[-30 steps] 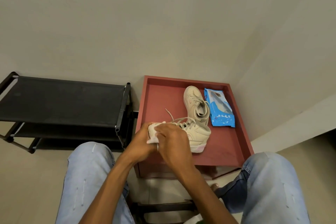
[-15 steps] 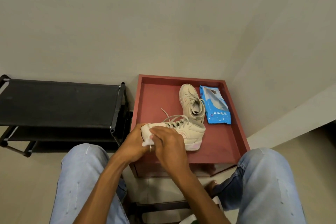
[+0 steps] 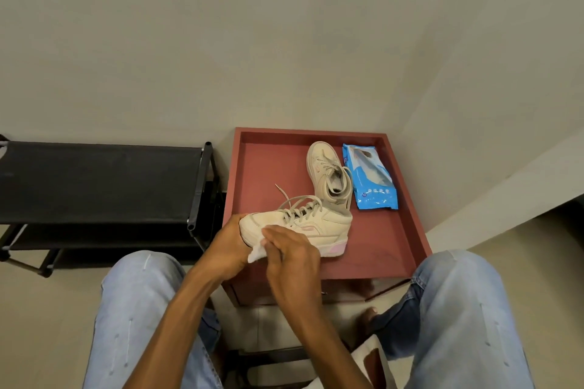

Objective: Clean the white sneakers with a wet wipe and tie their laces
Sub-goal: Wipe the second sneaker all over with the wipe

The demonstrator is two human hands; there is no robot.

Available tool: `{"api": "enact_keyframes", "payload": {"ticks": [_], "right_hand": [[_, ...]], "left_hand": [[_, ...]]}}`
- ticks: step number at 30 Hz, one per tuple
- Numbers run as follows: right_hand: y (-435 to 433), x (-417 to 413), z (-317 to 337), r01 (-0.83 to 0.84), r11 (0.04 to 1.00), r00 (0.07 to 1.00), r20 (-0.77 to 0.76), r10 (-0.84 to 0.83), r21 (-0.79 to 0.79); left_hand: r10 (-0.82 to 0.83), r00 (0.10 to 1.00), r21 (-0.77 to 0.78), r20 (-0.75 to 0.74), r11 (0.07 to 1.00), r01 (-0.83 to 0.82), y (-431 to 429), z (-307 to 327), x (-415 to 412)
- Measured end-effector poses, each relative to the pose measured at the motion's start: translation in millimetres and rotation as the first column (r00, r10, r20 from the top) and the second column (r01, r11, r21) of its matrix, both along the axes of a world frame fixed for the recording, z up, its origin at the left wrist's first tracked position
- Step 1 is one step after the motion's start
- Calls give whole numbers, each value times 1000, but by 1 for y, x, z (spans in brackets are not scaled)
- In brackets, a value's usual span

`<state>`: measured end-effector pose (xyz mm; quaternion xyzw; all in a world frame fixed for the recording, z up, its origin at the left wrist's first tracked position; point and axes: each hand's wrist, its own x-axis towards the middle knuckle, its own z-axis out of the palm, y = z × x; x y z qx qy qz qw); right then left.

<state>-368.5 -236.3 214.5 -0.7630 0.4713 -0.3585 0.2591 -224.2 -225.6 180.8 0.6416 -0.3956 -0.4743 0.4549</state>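
**Step in hand:** wiping, first shoe. Judged early in the task, since both pairs of laces lie untied.

- Near sneaker [image 3: 319,224]: on its side across the near part of the red tray-top table [image 3: 414,230], toe to the left, pink heel sole to the right. Laces [image 3: 297,204] loose, one end trailing far-left.
- Left hand [image 3: 227,246]: fingers curled round the toe, steadying it.
- Right hand [image 3: 292,262]: fingers bent onto the wet wipe [image 3: 255,253], pressing it to the near sole edge just beside the toe.
- Far sneaker [image 3: 327,174]: upright, touching the near one's collar, unlaced.
- Wipes pack [image 3: 369,180]: blue, just right of the far sneaker.
- Black shoe rack [image 3: 101,180]: left of the table.

**Next move calls for:** probably carrying the wipe rightward along the sole towards the heel, with the left hand's grip kept firm so the shoe does not roll.

**Change from a second ago:** the right hand has slid nearer, baring more of the toe. The wipe now shows below the toe, between the hands. The far sneaker and pack are unmoved.
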Motion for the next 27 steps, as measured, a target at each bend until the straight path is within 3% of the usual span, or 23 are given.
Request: {"api": "enact_keyframes", "payload": {"ticks": [3, 8, 15, 23, 27], "right_hand": [[-9, -24, -15, 99, 994, 995, -29, -100, -52], [-24, -47, -23, 306, 951, 951, 30, -308, 47], [-11, -27, -17, 165, 979, 980, 91, -177, 124], [-43, -64, -26, 391, 877, 909, 36, -416, 279], [-27, -48, -20, 316, 904, 937, 56, -346, 287]], "left_hand": [[-12, 999, 3, -43, 1000, 12, -1, 4, 0], [-113, 986, -27, -120, 994, 110, -5, 12, -3], [-115, 983, -22, -145, 993, 113, -1, 18, -4], [-58, 986, 36, -154, 997, 65, -1, 20, -8], [-36, 990, 62, -140, 997, 45, 0, 20, -9]]}}
